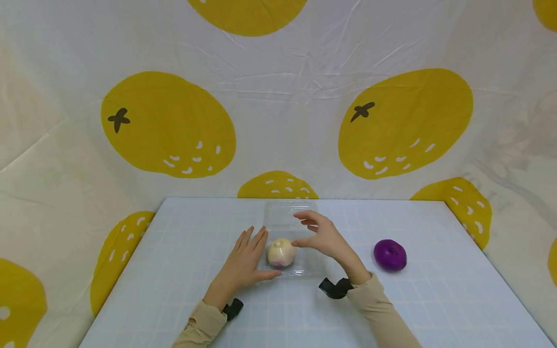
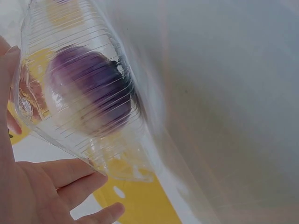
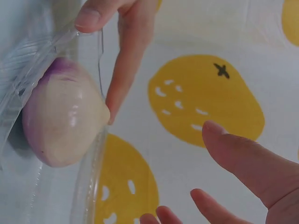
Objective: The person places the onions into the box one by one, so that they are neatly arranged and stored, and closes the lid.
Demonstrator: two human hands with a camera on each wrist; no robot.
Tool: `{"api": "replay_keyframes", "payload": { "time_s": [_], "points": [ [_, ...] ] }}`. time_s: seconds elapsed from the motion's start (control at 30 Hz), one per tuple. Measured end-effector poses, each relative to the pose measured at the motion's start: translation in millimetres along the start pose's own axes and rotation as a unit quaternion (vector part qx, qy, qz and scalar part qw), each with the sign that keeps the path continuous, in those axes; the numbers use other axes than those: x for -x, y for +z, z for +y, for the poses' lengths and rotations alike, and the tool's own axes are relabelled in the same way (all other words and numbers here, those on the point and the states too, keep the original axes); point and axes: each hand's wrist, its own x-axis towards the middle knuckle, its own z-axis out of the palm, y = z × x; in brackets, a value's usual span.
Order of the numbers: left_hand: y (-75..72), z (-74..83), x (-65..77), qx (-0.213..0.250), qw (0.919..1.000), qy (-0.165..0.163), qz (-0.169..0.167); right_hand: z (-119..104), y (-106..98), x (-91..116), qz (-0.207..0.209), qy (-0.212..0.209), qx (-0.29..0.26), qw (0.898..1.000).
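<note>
A cream turnip with a purple end lies in the left part of a clear plastic clamshell box, whose lid is folded back away from me. My left hand touches the box's left side with extended fingers, its thumb at the near edge. In the right wrist view that thumb is on the rim. Just right of the turnip, my right hand is held over the box with thumb and fingers spread apart; the right wrist view shows nothing between them. Through the ribbed plastic, the left wrist view shows the turnip's purple side.
A dark purple, onion-like vegetable sits on the table to the right of my right hand. The pale checked table reaches back to a white curtain printed with yellow fruit. Black straps hang at both wrists.
</note>
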Motion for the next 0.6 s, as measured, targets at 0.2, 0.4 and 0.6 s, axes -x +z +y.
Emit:
{"api": "replay_keyframes", "payload": {
  "time_s": [0.2,0.4,0.6],
  "points": [
    [0.6,-0.2,-0.2,0.001,1.0000,-0.003,-0.005,7,-15,6,0.024,-0.029,-0.057,0.998],
    [0.1,0.2,-0.3,0.003,1.0000,0.001,-0.002,14,-36,15,0.045,-0.051,-0.089,0.994],
    [-0.3,0.3,-0.1,-0.001,1.0000,0.000,-0.004,24,-60,29,0.069,-0.075,-0.117,0.988]
  ]
}}
